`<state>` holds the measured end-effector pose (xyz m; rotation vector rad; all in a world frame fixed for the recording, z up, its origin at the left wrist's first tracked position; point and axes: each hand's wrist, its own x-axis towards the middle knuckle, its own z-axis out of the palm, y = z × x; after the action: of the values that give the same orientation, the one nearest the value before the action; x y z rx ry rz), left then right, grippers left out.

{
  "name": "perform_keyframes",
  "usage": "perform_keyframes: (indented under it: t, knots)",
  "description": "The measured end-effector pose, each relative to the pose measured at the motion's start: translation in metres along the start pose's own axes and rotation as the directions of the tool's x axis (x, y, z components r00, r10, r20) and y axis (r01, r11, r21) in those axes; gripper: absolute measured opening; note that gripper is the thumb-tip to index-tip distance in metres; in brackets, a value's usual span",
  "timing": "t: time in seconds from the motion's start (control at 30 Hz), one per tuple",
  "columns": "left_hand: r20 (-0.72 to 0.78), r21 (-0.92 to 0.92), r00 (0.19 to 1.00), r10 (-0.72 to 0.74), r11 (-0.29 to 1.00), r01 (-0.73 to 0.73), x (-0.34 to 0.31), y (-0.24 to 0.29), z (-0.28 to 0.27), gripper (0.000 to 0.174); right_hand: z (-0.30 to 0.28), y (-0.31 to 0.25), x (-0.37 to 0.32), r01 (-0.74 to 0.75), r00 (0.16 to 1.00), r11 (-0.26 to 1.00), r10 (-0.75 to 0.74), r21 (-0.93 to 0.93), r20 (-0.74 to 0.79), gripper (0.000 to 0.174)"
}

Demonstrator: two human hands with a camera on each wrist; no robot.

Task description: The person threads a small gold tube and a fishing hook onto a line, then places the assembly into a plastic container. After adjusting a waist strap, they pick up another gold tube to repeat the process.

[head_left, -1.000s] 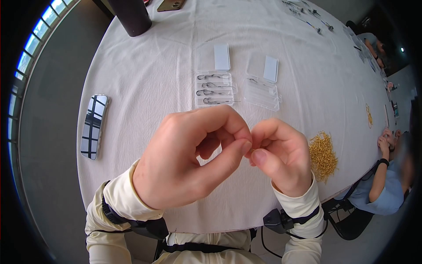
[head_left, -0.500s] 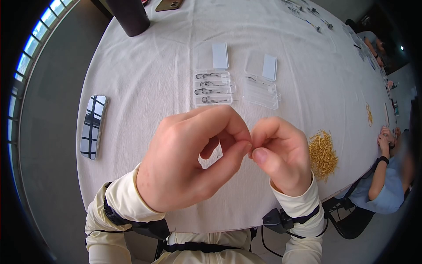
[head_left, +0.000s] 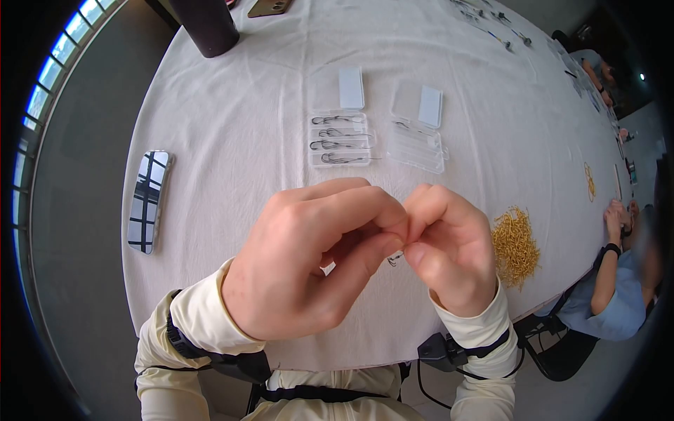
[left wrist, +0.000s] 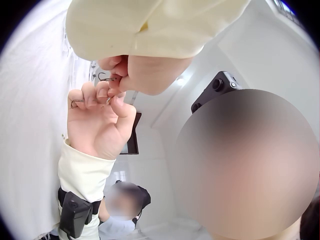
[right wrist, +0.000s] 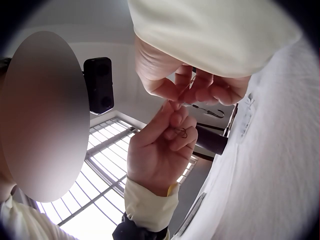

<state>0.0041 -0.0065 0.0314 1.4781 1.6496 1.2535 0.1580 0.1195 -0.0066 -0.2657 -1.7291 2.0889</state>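
Observation:
My left hand (head_left: 309, 259) and right hand (head_left: 453, 252) meet fingertip to fingertip over the table, thumbs and forefingers pinching. In the right wrist view a dark fishing hook (right wrist: 216, 114) on a short link sticks out from under the right hand's fingers. Another fishing hook (right wrist: 183, 133) lies against the curled fingers of the left hand. The left wrist view also has a hook (left wrist: 103, 77) by the left fingers and one (left wrist: 77, 103) across the right fingers. What joins at the pinched fingertips is mostly hidden.
Ahead lie two clear open boxes: one (head_left: 340, 165) with dark hooks in its compartments, the other (head_left: 415, 165) with a few. A pile of small gold pieces (head_left: 516, 247) is at right, a phone (head_left: 147, 203) at left. A dark cup (head_left: 207, 28) stands behind.
The hands stay together, and the left has shifted slightly right and down. A bit of dark hook now shows below the fingertips, where earlier one showed briefly inside the left hand's gap.

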Motion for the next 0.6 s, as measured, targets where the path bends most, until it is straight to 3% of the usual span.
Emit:
perform_keyframes:
  t: [0.2,0.37,0.6]
  knots:
    - [0.047,-0.038,0.995,-0.089,0.995,0.09,-0.0005,0.0026,-0.002,0.003,-0.0011,-0.0007,-0.0004,0.033,0.999,0.999,-0.033,-0.036,0.007,0.011]
    - [0.032,-0.27,0.972,-0.233,0.934,0.233,-0.002,0.0021,-0.0052,0.007,-0.0007,-0.0054,0.0012,0.014,0.998,1.0,-0.015,-0.017,-0.059,0.009]
    - [0.038,-0.261,0.944,-0.327,0.909,0.325,0.0001,0.0015,-0.0076,0.01,-0.002,-0.0055,-0.0005,0.06,0.985,0.998,-0.059,0.005,-0.163,0.011]
